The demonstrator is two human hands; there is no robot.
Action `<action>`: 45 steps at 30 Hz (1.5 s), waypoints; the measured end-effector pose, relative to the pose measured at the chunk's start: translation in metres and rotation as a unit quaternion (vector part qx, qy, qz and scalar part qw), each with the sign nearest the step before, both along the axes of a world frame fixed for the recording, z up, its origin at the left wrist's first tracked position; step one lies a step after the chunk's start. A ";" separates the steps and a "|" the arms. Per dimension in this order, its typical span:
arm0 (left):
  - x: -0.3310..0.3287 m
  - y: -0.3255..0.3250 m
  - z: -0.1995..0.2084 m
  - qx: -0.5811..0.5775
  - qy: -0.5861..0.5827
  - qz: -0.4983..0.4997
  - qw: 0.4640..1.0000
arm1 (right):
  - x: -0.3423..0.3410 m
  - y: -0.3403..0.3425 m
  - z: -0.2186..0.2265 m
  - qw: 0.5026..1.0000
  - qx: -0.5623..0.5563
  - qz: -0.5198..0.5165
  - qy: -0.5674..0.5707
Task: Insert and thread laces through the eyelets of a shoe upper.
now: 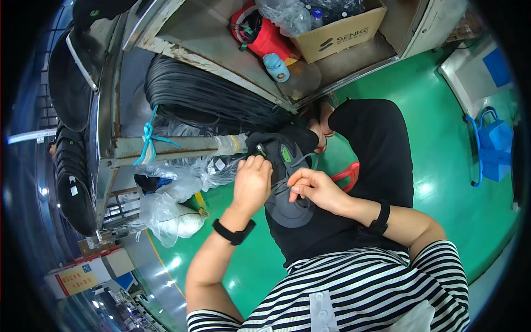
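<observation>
A dark grey shoe (293,213) with a green tab on its tongue rests on my black-trousered leg, its toe toward me. Grey shoelaces (281,185) cross its upper, and a loose loop curves out at the right. My left hand (253,181) is at the shoe's left side, fingers curled closed; whatever is between them is hidden. Over the lacing, my right hand (316,189) pinches thumb and fingers together at a lace. Both wrists wear black bands.
Left of my legs is a worn metal rack with a bundle of black cords (204,94) and a blue tie (148,135). Above, a cardboard box (340,41), red container (271,36) and blue bottle (276,67) share a shelf. Black soles (72,188) hang far left; a blue stool (494,146) stands right.
</observation>
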State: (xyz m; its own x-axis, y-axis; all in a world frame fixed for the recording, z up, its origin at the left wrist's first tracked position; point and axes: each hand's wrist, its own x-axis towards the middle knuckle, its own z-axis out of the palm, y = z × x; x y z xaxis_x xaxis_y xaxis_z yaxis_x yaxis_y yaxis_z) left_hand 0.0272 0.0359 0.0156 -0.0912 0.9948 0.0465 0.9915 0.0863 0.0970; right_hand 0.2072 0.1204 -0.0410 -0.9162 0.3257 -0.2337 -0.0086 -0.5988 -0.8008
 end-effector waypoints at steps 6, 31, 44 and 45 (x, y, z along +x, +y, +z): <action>0.010 0.004 0.019 0.030 -0.042 0.059 0.997 | 0.000 0.020 0.007 0.998 0.054 0.019 -0.017; -0.018 0.001 -0.031 0.137 -0.342 0.257 0.893 | -0.083 0.029 0.005 0.678 0.732 -0.048 0.042; -0.017 -0.001 -0.032 0.182 -0.390 0.271 0.861 | -0.089 0.041 0.008 0.638 0.766 0.000 0.077; -0.018 -0.003 -0.029 0.182 -0.389 0.271 0.861 | -0.093 0.043 0.007 0.649 0.756 0.015 0.085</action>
State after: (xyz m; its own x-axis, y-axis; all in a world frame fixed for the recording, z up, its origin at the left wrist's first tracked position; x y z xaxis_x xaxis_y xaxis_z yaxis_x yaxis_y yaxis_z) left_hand 0.0095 0.0325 -0.0138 -0.6819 0.7289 0.0614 0.4376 0.3392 0.8327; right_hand 0.1142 0.1632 -0.0344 -0.8983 0.0461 0.4370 -0.1802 0.8684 -0.4620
